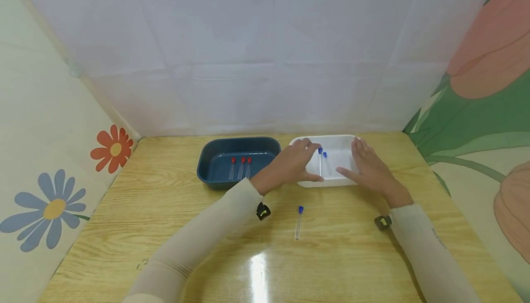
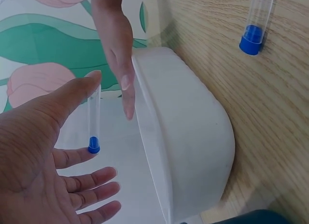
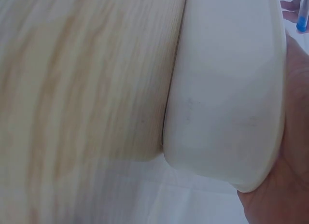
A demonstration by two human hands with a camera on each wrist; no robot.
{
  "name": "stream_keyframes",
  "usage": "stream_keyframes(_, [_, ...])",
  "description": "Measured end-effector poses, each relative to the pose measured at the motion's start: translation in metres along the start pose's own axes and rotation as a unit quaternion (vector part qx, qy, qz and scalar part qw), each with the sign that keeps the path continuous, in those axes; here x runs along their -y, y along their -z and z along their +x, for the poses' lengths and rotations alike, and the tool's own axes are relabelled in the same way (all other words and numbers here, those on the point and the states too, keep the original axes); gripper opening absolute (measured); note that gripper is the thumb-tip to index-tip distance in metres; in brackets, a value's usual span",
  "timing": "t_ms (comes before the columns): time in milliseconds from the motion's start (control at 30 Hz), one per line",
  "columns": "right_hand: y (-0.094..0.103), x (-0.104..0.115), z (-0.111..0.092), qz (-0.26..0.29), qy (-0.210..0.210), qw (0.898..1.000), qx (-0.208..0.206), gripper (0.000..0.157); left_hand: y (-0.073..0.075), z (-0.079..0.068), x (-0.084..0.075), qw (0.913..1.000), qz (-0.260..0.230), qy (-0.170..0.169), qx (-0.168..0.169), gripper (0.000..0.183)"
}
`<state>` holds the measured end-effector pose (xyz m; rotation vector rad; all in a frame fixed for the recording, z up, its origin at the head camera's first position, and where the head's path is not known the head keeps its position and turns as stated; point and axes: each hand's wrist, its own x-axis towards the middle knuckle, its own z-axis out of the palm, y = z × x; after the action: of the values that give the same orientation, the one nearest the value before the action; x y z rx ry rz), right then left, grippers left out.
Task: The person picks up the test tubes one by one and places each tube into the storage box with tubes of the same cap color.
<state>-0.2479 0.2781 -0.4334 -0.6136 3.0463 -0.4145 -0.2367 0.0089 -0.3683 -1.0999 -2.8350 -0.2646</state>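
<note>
My left hand (image 1: 293, 164) is over the left part of a white tray (image 1: 333, 182). Between its thumb and index finger it pinches a clear test tube with a blue cap (image 2: 94, 119) by the two ends; the cap is at the index finger. A second blue-capped tube (image 1: 327, 164) lies inside the tray. At the tray's right end is my right hand (image 1: 372, 169), fingers straight along the rim and thumb pointing inward. Another blue-capped tube (image 1: 298, 224) lies on the table in front of the tray.
Left of the white tray stands a dark blue tray (image 1: 219, 185) with several red-capped tubes (image 1: 241, 169) in it. My left forearm crosses in front of its right corner. A white sheet (image 1: 232, 64) hangs behind the wooden table (image 1: 165, 202).
</note>
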Motion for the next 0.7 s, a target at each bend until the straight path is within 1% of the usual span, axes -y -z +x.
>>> stream_keyframes(267, [0.0,0.0,0.0,-0.002,0.004,1.0,-0.001,0.099,0.002,0.005,-0.002,1.0,0.003,-0.006,-0.001,0.093])
stream_keyframes(467, [0.001,0.0,-0.001,-0.001,0.002,1.0,0.004,0.098,0.0,0.01,-0.002,1.0,0.006,-0.001,0.007,0.093])
stream_keyframes(700, [0.0,-0.001,-0.001,-0.004,0.01,1.0,-0.005,0.098,-0.001,0.016,-0.001,0.9998,0.001,0.009,0.017,0.094])
